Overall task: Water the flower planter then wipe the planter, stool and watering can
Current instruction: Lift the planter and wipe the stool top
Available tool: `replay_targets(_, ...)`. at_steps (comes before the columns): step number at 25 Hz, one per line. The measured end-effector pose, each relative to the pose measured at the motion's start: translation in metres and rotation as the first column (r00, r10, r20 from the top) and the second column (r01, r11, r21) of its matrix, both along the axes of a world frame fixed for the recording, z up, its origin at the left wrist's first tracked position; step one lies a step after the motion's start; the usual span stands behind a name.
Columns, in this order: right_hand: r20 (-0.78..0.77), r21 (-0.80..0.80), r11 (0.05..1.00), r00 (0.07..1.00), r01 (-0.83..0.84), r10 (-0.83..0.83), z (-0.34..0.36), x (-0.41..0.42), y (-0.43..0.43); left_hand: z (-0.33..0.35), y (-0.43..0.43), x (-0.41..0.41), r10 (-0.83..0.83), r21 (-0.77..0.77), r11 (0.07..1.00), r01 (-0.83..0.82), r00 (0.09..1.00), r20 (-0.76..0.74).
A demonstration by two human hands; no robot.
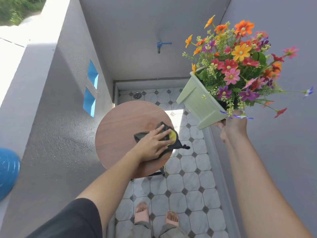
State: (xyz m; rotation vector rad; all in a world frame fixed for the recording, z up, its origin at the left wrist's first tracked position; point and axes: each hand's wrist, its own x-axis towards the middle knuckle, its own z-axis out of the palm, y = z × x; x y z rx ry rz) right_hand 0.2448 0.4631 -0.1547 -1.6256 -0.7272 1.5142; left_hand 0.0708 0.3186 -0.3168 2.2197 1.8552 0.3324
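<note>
The stool [123,134] has a round brown wooden top and dark legs. It stands on the tiled floor. A dark cloth [169,137] with a yellow patch lies flat on the right side of the stool top, with one corner hanging off the edge. The green planter [199,102] is up in the air, right of the stool. It is tilted and full of bright flowers [240,62].

A home's outdoor wash corner: grey walls, a blue tap [162,45] above a tiled floor [192,191] with a drain [137,95].
</note>
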Motion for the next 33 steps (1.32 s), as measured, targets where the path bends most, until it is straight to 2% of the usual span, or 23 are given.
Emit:
replay_targets(2, 0.011, 0.003, 1.000, 1.000, -0.007, 0.007, 0.000, 0.001, 0.002, 0.000, -0.030, 0.020, -0.149, -0.011, 0.989, 0.149, 0.989, 0.018)
replay_targets(4, 0.010, 0.007, 1.000, 1.000, -0.015, 0.015, -0.002, 0.002, 0.003, 0.000, -0.074, 0.019, -0.175, -0.011, 0.984, 0.176, 0.983, 0.051)
replay_targets(7, -0.011, 0.029, 0.999, 0.999, -0.041, 0.042, -0.003, 0.004, 0.005, -0.004, -0.126, -0.016, -0.082, 0.004, 0.997, 0.082, 0.995, 0.054)
replay_targets(10, -0.021, 0.047, 0.997, 0.998, -0.056, 0.057, -0.006, 0.005, 0.008, 0.000, -0.137, -0.045, 0.143, 0.003, 0.990, -0.143, 0.990, 0.009)
replay_targets(12, 0.000, 0.063, 0.995, 0.997, -0.081, 0.081, -0.009, 0.006, 0.009, 0.003, -0.128, -0.035, 0.225, 0.045, 0.974, -0.222, 0.972, -0.066)
replay_targets(18, -0.001, 0.110, 0.991, 0.997, -0.077, 0.078, -0.016, 0.005, 0.010, -0.003, -0.059, 0.018, 0.081, 0.111, 0.992, -0.066, 0.987, -0.136)
replay_targets(23, 0.048, 0.076, 0.995, 0.997, -0.069, 0.065, -0.028, 0.007, 0.019, -0.009, 0.021, 0.009, 0.224, 0.187, 0.961, -0.204, 0.970, -0.092)
replay_targets(26, 0.019, 0.030, 0.996, 0.996, -0.082, 0.081, -0.028, 0.007, 0.018, -0.012, 0.058, -0.021, 0.356, 0.218, 0.917, -0.335, 0.932, -0.068)
replay_targets(29, 0.040, 0.090, 0.993, 0.997, -0.075, 0.072, -0.032, 0.007, 0.019, -0.020, 0.069, -0.067, 0.501, 0.216, 0.851, -0.479, 0.864, -0.056)
replay_targets(33, 0.044, 0.117, 0.990, 0.996, -0.083, 0.079, -0.035, 0.008, 0.019, -0.021, 0.037, -0.120, 0.742, 0.199, 0.657, -0.727, 0.671, 0.002)
